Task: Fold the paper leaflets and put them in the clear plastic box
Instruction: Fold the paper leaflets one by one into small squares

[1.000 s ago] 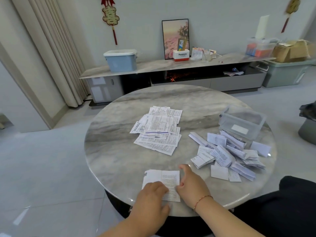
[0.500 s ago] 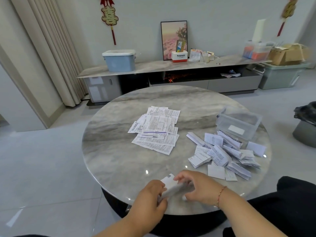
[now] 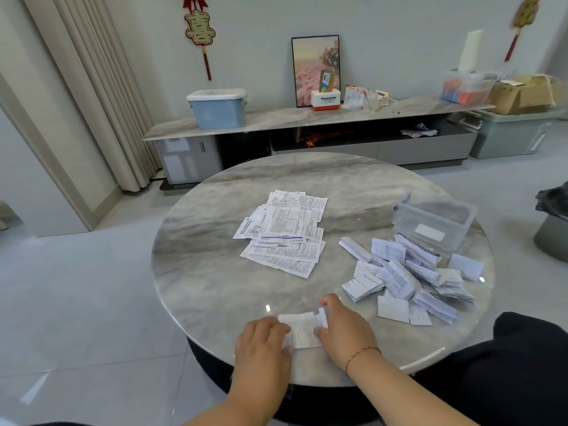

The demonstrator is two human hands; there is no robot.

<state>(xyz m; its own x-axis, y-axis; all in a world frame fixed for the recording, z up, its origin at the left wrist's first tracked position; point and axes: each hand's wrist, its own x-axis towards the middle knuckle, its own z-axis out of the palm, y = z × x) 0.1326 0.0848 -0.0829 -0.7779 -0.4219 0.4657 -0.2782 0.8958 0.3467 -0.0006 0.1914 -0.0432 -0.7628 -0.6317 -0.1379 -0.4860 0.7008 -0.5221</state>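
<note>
A folded leaflet (image 3: 302, 330) lies on the near edge of the round marble counter (image 3: 215, 281), between the two hands; the left hand (image 3: 264, 342) lies over its left end, fingers (image 3: 276, 325) bent down onto the paper, and the right hand (image 3: 345, 329) holds its right end, thumb and fingers pinching the raised far corner (the paper there is blurred, so the exact fold cannot be told); a thin red bracelet (image 3: 361, 355) circles the right wrist.

Toward the middle of the counter sits a loose stack of flat, unfolded leaflets (image 3: 284, 233), overlapping one another; to the right of it is a heap of folded leaflets (image 3: 408, 278), spread on the counter just in front of the clear plastic box (image 3: 433, 224), with one or two of them leaning against its near wall; the box stands open at the far right of the counter, and whether any leaflet lies inside it cannot be told.

Behind the counter a long low cabinet (image 3: 307, 118) runs along the wall, carrying a blue lidded tub (image 3: 218, 109) and a framed picture (image 3: 315, 70).
</note>
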